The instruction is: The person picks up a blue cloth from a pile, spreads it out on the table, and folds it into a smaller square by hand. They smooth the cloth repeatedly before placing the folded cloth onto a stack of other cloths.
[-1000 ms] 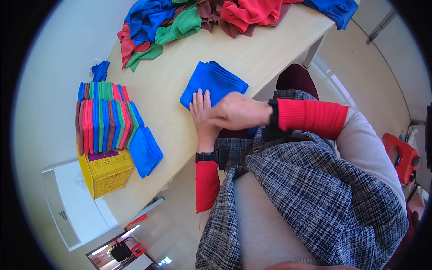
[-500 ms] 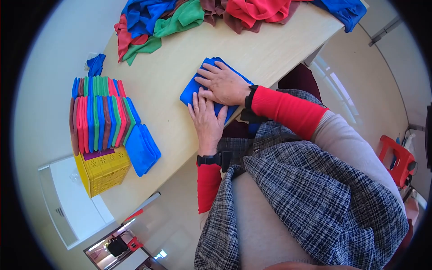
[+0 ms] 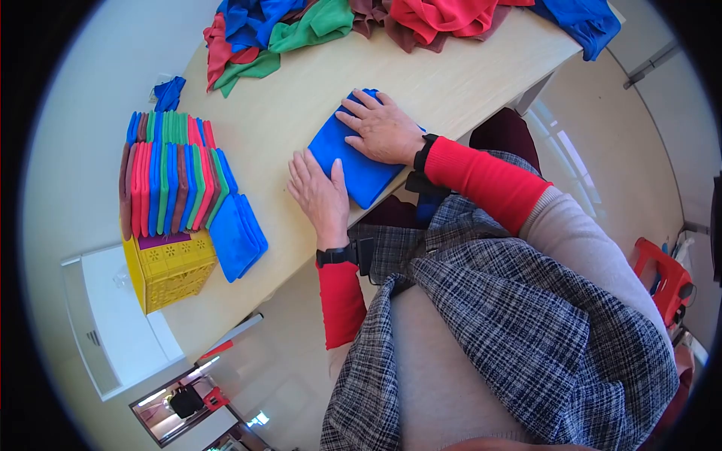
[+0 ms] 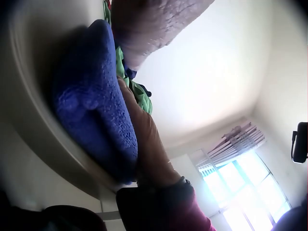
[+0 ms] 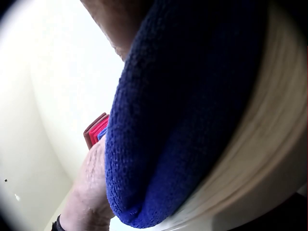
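Folded blue cloth (image 3: 352, 161) lies on the worktop (image 3: 278, 150) near its edge — the right hand (image 3: 383, 131) rests flat on top, fingers spread, while the left hand (image 3: 320, 197), also open, touches its side — apart from the upright row of folded cloths (image 3: 173, 184).

Left hand (image 3: 323, 197) shifted — at edge of blue cloth (image 3: 352, 167), parted from right hand (image 3: 383, 134)

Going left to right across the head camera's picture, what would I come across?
Yellow plastic basket, folded blue cloth leaning beside the stack, left hand, right hand, loose blue cloth, red plastic object.
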`<state>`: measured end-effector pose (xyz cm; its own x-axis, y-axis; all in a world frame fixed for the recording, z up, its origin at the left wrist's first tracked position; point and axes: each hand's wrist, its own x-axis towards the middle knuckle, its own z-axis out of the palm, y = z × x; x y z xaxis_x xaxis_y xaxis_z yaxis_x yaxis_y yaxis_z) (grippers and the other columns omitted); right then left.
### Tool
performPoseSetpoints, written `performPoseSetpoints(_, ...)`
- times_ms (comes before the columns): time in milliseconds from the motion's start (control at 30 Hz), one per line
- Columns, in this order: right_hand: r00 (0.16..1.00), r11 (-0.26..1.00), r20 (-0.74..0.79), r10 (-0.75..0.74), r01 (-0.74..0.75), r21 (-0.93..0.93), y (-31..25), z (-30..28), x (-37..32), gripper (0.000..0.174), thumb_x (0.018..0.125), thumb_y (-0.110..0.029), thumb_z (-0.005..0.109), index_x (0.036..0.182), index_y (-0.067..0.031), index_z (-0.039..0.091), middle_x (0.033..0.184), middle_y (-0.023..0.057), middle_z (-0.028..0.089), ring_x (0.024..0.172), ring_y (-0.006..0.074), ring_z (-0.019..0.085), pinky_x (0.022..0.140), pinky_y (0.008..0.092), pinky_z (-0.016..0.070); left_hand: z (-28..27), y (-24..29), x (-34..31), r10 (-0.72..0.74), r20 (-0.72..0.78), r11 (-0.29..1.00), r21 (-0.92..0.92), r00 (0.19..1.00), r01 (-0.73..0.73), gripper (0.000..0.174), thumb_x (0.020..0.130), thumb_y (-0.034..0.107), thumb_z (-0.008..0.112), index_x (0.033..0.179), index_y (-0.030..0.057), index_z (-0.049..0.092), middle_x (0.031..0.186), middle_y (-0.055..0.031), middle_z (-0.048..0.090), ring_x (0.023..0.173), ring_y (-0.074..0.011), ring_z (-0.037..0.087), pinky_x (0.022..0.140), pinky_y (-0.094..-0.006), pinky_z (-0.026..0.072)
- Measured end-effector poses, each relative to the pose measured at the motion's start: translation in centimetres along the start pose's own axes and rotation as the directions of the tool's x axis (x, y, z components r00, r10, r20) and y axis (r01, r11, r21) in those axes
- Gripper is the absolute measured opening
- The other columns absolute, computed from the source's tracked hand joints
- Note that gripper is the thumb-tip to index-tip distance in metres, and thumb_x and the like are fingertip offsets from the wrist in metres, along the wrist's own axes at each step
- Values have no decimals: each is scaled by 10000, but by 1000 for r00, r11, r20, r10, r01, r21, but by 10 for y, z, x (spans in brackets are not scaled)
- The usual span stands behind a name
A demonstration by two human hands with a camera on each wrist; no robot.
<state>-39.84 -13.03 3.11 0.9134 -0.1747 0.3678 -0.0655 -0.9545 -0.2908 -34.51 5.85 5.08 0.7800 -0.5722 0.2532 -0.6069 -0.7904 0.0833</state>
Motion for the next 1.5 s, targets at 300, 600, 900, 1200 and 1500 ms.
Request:
performPoseSetpoints(300, 999, 1000, 46, 24, -23, -10, 3, -7, 1, 546, 1028, -442, 485, 1474, -131, 535, 1545, 96, 483, 1475, 302, 364, 1198, 495, 297, 34, 3, 17, 99, 41, 980, -177, 994, -90, 663, 1063, 447, 467, 1555, 16, 356, 1597, -254, 356, 1496, -427, 294, 1232, -507, 215)
performPoseSetpoints(600, 999, 999, 19, 31, -31, -39, 1, 1, 2, 540, 1040, -442, 459, 1485, -144, 531, 1552, 88, 481, 1480, 299, 362, 1206, 486, 300, 14, 10, -7, 172, -20, 966, -191, 985, -172, 667, 1006, 389, 591, 1530, 20, 405, 1581, -240, 388, 1477, -426, 328, 1214, -521, 250)
performPoseSetpoints(900, 999, 999, -13, 39, -39, -34, 3, 8, 2, 535, 1023, -457, 482, 1465, -164, 547, 1536, 67, 491, 1477, 284, 354, 1186, 510, 316, 7, 27, -57, 306, -179, 921, -192, 935, -338, 579, 873, 39, 685, 1430, 22, 530, 1507, -211, 487, 1391, -396, 470, 1141, -468, 404)
performPoseSetpoints(1200, 999, 999, -10, 32, -32, -28, 1, 8, 1, 531, 1036, -449, 467, 1465, -147, 550, 1526, 84, 508, 1471, 295, 374, 1202, 473, 312, 13, 53, -55, 83, -255, 970, -199, 963, -136, 590, 801, -43, 678, 1374, -14, 537, 1456, -233, 501, 1361, -431, 483, 1124, -489, 434)
performPoseSetpoints(1500, 999, 999, -7, 33, -33, -20, 2, 5, 2, 531, 1032, -445, 470, 1460, -142, 554, 1531, 81, 500, 1470, 296, 374, 1199, 475, 316, 11, 52, -58, 82, -184, 965, -233, 979, -124, 655, 749, -96, 695, 1375, 2, 529, 1470, -240, 479, 1391, -452, 446, 1136, -490, 425)
